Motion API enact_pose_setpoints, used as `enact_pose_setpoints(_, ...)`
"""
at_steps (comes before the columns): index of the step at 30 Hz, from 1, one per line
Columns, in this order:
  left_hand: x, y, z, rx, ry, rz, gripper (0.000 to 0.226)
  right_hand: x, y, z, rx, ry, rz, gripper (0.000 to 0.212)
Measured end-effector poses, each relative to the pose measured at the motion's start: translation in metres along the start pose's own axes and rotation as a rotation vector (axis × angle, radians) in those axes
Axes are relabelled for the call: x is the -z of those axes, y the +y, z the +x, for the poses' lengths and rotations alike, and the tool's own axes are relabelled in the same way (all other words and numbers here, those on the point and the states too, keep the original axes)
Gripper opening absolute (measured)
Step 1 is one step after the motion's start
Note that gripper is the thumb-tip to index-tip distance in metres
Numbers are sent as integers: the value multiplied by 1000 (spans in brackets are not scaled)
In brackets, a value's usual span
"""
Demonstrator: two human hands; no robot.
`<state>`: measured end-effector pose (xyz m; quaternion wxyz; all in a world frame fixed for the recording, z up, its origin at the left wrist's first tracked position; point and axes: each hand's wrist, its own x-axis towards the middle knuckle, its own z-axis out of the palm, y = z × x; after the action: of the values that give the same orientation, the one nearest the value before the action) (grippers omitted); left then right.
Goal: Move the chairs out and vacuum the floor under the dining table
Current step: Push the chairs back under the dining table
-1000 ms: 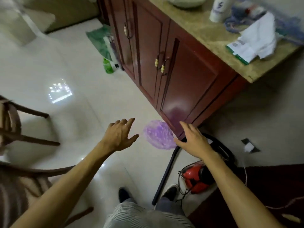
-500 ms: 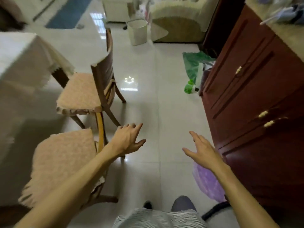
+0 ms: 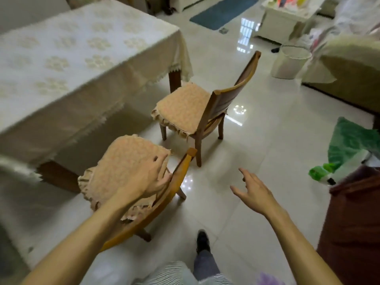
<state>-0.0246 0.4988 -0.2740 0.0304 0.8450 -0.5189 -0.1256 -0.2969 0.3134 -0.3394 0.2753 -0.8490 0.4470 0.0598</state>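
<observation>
The dining table [image 3: 82, 58], under a cream lace cloth, fills the left of the view, and its long edge runs away from the person toward the upper right. The near chair [image 3: 123, 165] sits against that edge with its peach-cushioned seat facing the table and only partly pushed in. Its curved top rail [image 3: 182, 169] is the part to grasp, and it runs from lower left to upper right, roughly parallel to the table edge. The left hand [image 3: 150, 179] hangs over the back of the seat cushion just on the table side of that rail. Its fingers point forward and look loosely extended rather than wrapped round the wood, though motion blur hides whether the thumb touches the rail. Further along the same edge, by the table's corner leg, the far chair [image 3: 183, 108] stands with its back turned to the open room. The right hand [image 3: 257, 194] is spread wide and holds nothing, over bare tiled floor [image 3: 257, 145] well clear of both chairs. So the left hand is much nearer, and the rail lies just to its right and under it. Closing on the rail and drawing it toward the person's feet, away from the table edge, looks like the natural pull, and the floor on that side is free to take the chair.
</observation>
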Motion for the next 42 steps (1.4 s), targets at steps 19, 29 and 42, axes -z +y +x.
enact_pose_setpoints(19, -60, -109, -108, 741, -132, -246, 68, -31, -213, 198, 595, -295, -134, 71)
enact_pose_setpoints(29, -98, -184, -82, 680, -401, -285, 67, -118, -254, 218, 606, -622, -544, 68)
enact_pose_setpoints(42, -197, -205, -59, 792, -850, -622, 73, -187, -224, 256, 372, -977, -1033, 70)
